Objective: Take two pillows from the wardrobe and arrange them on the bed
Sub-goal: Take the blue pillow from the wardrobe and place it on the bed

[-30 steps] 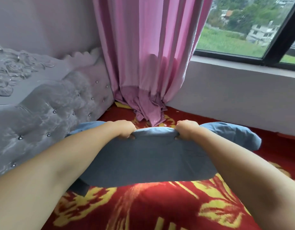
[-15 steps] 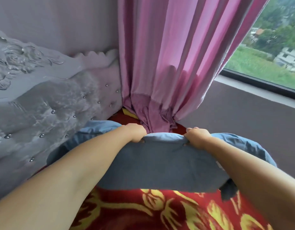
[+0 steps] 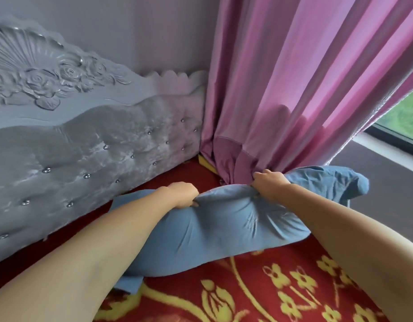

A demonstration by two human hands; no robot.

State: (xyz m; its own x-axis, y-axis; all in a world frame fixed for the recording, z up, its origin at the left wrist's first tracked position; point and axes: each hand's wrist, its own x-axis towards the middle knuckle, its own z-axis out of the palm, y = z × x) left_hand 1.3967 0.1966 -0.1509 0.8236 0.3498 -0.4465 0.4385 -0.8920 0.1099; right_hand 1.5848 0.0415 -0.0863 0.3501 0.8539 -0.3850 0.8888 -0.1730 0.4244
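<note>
Pillow (image 3: 214,231) in both hands' grip

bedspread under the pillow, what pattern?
Red bedspread with yellow flower and vine motifs, seen best in the head view, lower right.

Setting: a bedroom in a home. Evidence as follows. Near and centre, a bed (image 3: 259,296) covered with a red blanket patterned in yellow flowers. Along the left, a grey headboard (image 3: 84,145) with carved roses on its upper part and a padded, button-studded panel below; it stands against a plain pale wall (image 3: 131,26). Far right, a long pink curtain (image 3: 293,89) hangs in folds, its hem bunched on the bed corner. At the right edge, a dark-framed window (image 3: 396,135) with greenery outside. A blue pillow (image 3: 224,228) lies on the bed near the headboard.
</note>
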